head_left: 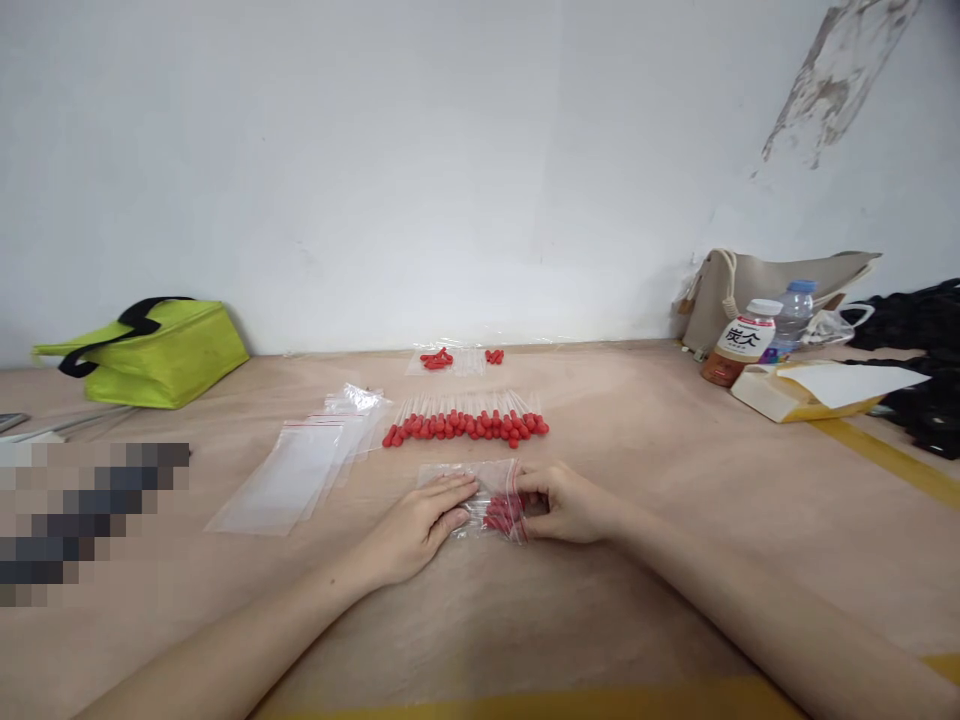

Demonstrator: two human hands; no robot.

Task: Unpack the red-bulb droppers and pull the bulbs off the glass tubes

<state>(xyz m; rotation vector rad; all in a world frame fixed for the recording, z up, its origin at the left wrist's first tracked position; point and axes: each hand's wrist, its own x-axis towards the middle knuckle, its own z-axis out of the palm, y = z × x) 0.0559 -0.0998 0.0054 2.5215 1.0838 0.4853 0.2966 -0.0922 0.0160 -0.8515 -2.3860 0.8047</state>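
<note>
A clear zip bag [439,470] with a red seal line lies flat in front of me, its mouth to the right. Inside it near the mouth is a bundle of thin clear sticks with red tips [504,512]. My left hand [424,520] rests on the bag's left part, fingers stretched out and flat. At the mouth, my right hand [562,505] has its thumb and fingers closed around the red ends; the fingertips are partly hidden. Just beyond the bag, a row of loose red-tipped sticks [469,426] lies with the red ends toward me.
Empty zip bags [289,475] overlap at left. Near the wall lie filled bags with red tips [437,359]. A lime-green bag [169,350] stands at back left. At right are a drink bottle [742,345], a water bottle [795,318], a beige bag [780,275] and an open carton [817,390].
</note>
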